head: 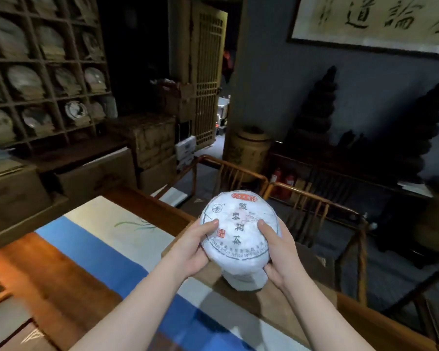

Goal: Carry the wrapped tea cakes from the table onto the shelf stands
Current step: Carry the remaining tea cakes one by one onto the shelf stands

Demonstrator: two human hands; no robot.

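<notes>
wrapped tea cake (240,230) held up above the far edge of the counter (61,279), printed face toward the camera. left hand (193,249) gripping its left rim, thumb across the wrapper; right hand (280,252) gripping its right rim, thumb likewise on the face. more white wrapped cakes (246,279) stacked directly beneath it on the counter. shelf (46,79) of propped cakes well beyond the counter, upper left. wooden chair (314,206) just behind the held cake.
</notes>
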